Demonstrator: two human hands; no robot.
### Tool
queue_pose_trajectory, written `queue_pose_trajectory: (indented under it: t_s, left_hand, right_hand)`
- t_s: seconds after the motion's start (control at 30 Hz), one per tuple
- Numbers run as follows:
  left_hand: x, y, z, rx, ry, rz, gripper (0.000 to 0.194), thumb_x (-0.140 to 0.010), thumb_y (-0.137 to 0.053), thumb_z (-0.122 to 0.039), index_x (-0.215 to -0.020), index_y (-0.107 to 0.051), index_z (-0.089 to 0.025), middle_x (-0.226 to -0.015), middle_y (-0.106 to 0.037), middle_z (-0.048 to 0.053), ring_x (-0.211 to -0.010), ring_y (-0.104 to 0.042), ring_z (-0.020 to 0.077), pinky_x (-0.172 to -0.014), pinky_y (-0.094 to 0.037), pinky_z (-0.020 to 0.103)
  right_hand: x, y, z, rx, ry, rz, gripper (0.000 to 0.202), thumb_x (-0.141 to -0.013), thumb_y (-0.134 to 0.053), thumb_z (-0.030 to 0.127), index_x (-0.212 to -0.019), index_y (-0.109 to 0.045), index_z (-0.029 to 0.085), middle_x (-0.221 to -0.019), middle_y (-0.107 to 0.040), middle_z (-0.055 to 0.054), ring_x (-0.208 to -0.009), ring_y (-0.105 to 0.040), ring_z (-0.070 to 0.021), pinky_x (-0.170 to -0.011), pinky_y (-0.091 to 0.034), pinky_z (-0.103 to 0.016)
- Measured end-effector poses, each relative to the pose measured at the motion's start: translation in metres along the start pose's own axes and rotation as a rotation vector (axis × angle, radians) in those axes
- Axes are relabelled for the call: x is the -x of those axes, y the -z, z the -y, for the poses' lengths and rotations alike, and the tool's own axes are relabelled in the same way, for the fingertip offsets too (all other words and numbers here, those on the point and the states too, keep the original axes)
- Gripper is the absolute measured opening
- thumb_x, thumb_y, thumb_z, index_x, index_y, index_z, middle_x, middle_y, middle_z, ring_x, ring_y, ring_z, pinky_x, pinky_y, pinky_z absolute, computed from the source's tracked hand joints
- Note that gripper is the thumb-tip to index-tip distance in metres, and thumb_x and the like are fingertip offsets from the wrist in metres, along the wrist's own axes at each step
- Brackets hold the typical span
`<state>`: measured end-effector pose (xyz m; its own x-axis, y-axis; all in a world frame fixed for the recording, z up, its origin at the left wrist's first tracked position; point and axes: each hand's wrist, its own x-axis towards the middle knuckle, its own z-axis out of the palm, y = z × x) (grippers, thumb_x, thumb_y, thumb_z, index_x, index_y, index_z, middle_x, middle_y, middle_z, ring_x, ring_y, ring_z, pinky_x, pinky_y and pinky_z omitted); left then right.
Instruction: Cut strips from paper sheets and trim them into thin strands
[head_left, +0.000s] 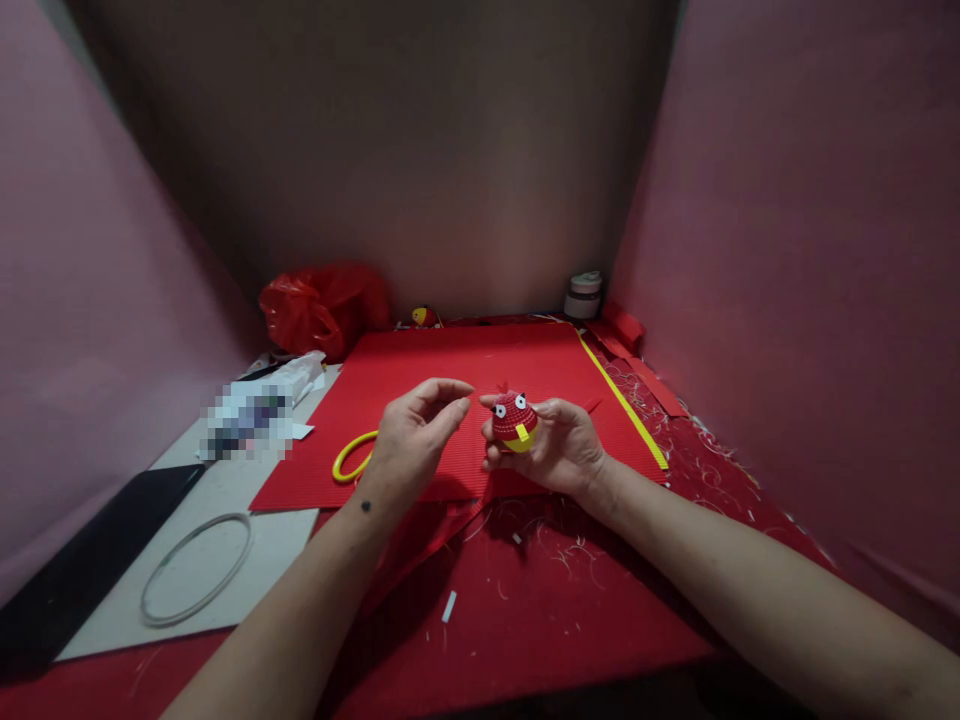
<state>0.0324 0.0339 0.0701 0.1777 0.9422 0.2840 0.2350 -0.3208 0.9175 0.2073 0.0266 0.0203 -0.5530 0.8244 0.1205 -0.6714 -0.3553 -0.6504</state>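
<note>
A small red-and-yellow bird figure (513,424) is held upright in the right hand (551,445) above a red ribbed sheet (450,355), its white eyes and yellow beak turned toward the camera. It is gripped between the thumb and fingers, which are closed around its sides. The left hand (420,430) is poised just beside it, with thumb and forefinger slightly parted and pointed toward the figure; the two are not joined. Beneath the left wrist, a yellow loop (337,466) is partly hidden. The sheet's right edge is bordered by a yellow strip (626,405). At the back, a red plastic bag (322,310), a second red-and-yellow figure (424,317) and a lidded container (583,296) are lined up along the wall. The red tabletop (585,620) is littered with pale threads and scraps.
</note>
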Motion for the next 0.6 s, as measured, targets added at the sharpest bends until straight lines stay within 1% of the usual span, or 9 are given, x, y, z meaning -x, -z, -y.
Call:
queue_pose_trajectory:
  t_s: [0.17, 0.3, 0.4, 0.6]
  left_hand:
    - [0.0018, -0.0006, -0.0024, 0.036, -0.007, 0.0, 0.018, -0.074, -0.062, -0.028, -0.087, -0.064, -0.016, -0.08, -0.064, 0.002, -0.067, -0.055, 0.0107, -0.067, -0.046, 0.025]
    - [0.0032, 0.0007, -0.0057, 0.062, -0.035, 0.021, 0.015, -0.073, -0.064, -0.028, -0.084, -0.065, -0.017, -0.08, -0.065, 0.003, -0.071, -0.057, 0.0121, -0.07, -0.047, 0.025]
    - [0.0033, 0.0021, -0.0071, 0.055, -0.049, 0.035, 0.014, -0.073, -0.065, -0.028, -0.081, -0.066, -0.017, -0.08, -0.065, 0.004, -0.074, -0.058, 0.013, -0.072, -0.047, 0.026]
    - [0.003, 0.0018, -0.0072, 0.052, -0.04, 0.06, 0.02, -0.071, -0.067, -0.031, -0.083, -0.066, -0.015, -0.081, -0.064, 0.004, -0.077, -0.058, 0.0131, -0.073, -0.046, 0.026]
  right_hand:
    - [-0.0001, -0.0027, 0.0001, 0.021, 0.001, 0.009, 0.037, -0.065, -0.053, 0.032, -0.096, -0.061, 0.014, -0.078, -0.066, -0.008, -0.071, -0.06, -0.0208, -0.08, -0.043, -0.043]
    - [-0.0007, -0.0047, -0.0025, 0.055, 0.028, -0.047, 0.036, -0.064, -0.057, 0.027, -0.098, -0.061, 0.015, -0.082, -0.065, -0.007, -0.075, -0.059, -0.0201, -0.075, -0.046, -0.041]
    - [-0.0011, -0.0044, -0.0048, 0.091, 0.042, -0.072, 0.035, -0.065, -0.058, 0.025, -0.099, -0.061, 0.017, -0.086, -0.064, -0.007, -0.077, -0.058, -0.0207, -0.075, -0.047, -0.042]
    - [-0.0015, -0.004, -0.0061, 0.119, 0.031, -0.067, 0.037, -0.064, -0.058, 0.023, -0.1, -0.06, 0.017, -0.088, -0.065, -0.007, -0.077, -0.058, -0.021, -0.073, -0.047, -0.04]
